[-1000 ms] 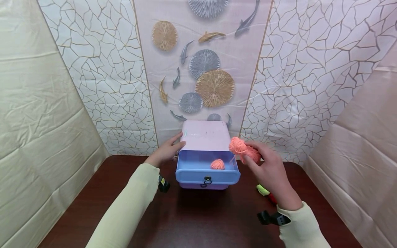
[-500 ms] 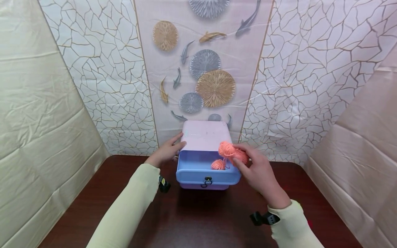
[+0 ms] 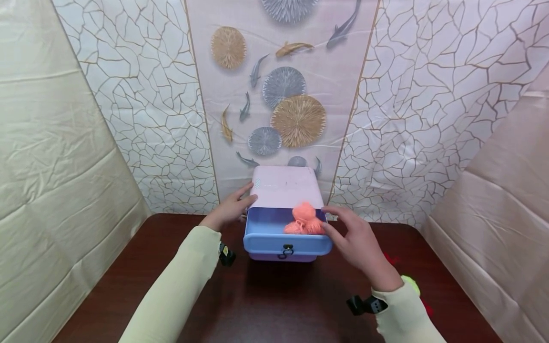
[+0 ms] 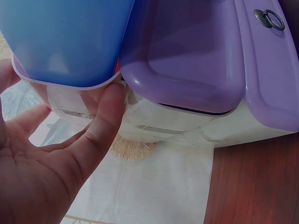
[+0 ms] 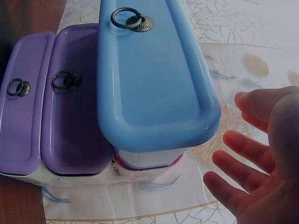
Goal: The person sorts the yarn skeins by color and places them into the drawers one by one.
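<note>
A blue drawer (image 3: 266, 244) is pulled out of the top of a small cabinet (image 3: 285, 186) with a pale pink top. Coral yarn (image 3: 305, 221) lies in the drawer's right side, one bundle heaped over the rest. My left hand (image 3: 229, 207) rests against the cabinet's left side, thumb at its top edge and fingers extended along the side. The left wrist view shows those fingers touching the pink casing (image 4: 74, 100). At the drawer's right edge is my right hand (image 3: 356, 233), its fingers loosely spread and holding nothing; the right wrist view shows it apart from the drawer front.
Below the blue drawer are two purple drawers (image 5: 70, 102) with ring pulls. A yellow-green item (image 3: 411, 284) and red items (image 3: 390, 258) lie on the dark table (image 3: 171, 286) at right, partly hidden by my right forearm. A patterned cloth (image 3: 386, 119) hangs behind.
My right hand moved left over the drawer with the coral yarn and let it go; the yarn now lies beside the small ball. My left hand stayed in place.
</note>
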A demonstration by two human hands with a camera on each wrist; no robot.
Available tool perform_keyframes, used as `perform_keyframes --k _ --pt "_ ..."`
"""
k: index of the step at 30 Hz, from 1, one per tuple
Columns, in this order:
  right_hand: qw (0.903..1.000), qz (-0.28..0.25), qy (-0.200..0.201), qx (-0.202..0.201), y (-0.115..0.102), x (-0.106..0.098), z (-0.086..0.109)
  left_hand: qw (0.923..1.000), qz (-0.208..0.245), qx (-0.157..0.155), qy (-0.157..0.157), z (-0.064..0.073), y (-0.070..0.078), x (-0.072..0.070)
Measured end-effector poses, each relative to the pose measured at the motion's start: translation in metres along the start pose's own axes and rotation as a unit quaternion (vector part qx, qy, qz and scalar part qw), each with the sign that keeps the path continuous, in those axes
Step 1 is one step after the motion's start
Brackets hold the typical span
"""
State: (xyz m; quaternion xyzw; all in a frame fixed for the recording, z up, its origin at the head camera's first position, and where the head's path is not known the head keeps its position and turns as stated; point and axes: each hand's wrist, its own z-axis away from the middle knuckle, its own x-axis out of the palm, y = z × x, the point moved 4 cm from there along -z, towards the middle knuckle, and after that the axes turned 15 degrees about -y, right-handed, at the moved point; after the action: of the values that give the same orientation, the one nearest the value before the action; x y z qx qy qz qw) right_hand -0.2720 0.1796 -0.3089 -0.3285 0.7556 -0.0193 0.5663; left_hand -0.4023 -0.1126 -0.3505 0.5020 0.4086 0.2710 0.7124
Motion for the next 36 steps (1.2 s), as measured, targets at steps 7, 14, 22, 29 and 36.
perform_keyframes --k 7,14,22,29,36 --pt "1.0000 -0.007 0.002 0.003 0.002 0.001 0.002 1.0000 0.002 0.002 0.000 0.001 0.001 0.001" --pt "0.9998 -0.008 -0.006 0.015 0.003 0.003 0.001 1.0000 0.001 0.003 0.000 0.000 0.001 0.000" --pt "0.9976 0.001 -0.058 0.038 -0.001 0.011 -0.005 1.0000 0.003 0.001 0.001 0.000 0.000 0.000" --pt "0.9962 0.017 -0.076 -0.039 -0.016 0.016 -0.009 1.0000 -0.001 0.001 0.002 0.000 -0.001 0.000" --pt "0.9914 0.063 -0.105 -0.046 -0.027 0.020 -0.011 1.0000 0.001 0.005 0.000 0.002 0.000 0.001"
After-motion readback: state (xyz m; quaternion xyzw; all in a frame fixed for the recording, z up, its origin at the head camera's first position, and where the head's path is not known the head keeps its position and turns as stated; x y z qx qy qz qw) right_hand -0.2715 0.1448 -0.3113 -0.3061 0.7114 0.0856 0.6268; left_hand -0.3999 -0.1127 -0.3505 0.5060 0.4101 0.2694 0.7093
